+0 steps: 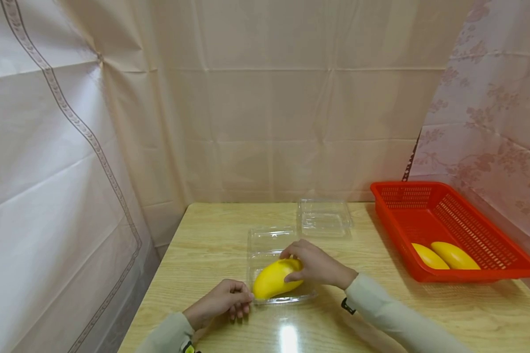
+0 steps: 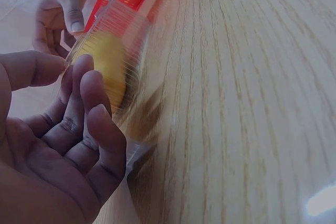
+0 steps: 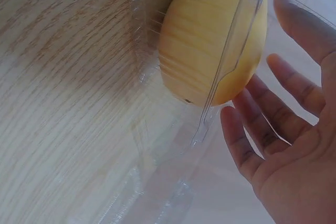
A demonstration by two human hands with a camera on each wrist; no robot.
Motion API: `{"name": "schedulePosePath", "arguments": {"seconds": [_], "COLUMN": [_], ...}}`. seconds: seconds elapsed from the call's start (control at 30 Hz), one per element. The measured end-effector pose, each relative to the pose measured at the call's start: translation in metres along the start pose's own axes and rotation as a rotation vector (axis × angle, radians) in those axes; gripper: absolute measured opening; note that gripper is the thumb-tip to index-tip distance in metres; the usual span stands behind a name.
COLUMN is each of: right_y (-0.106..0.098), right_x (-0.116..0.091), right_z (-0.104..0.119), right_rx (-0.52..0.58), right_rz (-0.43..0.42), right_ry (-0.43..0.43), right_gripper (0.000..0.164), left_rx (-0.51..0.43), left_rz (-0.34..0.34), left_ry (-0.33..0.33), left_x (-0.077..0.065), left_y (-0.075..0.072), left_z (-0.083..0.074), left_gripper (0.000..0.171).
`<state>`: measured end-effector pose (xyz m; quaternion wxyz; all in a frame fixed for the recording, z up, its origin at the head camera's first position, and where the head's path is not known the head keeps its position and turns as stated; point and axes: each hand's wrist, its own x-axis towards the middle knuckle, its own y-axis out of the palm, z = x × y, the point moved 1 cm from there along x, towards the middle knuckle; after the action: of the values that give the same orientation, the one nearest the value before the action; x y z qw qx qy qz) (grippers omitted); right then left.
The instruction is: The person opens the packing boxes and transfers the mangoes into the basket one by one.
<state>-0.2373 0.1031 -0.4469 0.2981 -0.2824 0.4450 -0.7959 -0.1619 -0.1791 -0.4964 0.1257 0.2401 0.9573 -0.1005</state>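
Observation:
A yellow mango lies in the base of a clear plastic clamshell container, whose lid is folded back away from me. My left hand pinches the container's near left corner between thumb and forefinger, its other fingers loosely bent below. Over the mango's right end is my right hand, thumb and fingers spread loosely around it. In the right wrist view, the right hand's fingers are relaxed beside the mango, with a gap at the thumb. The container's wall covers part of the mango there.
A second clear plastic container stands near the table's back edge. On the right, a red basket holds two more yellow mangoes. Cloth sheets hang behind and at both sides of the wooden table.

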Motion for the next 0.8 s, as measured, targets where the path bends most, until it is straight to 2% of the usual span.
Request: {"name": "schedulePosePath", "arguments": {"seconds": [0.27,0.8], "right_y": [0.003,0.01], "right_x": [0.0013,0.0051], "right_z": [-0.0006,0.0022], "right_rx": [-0.075,-0.206], "right_rz": [0.012,0.074], "right_ry": [-0.027,0.002], "right_gripper": [0.056,0.073], "left_rx": [-0.004,-0.003], "left_rz": [0.014,0.008], "left_ry": [0.009,0.011], "left_x": [0.0001,-0.0013], "left_y": [-0.0005,0.0001], "left_z": [0.0003,-0.0008], "left_gripper": [0.03,0.028]}}
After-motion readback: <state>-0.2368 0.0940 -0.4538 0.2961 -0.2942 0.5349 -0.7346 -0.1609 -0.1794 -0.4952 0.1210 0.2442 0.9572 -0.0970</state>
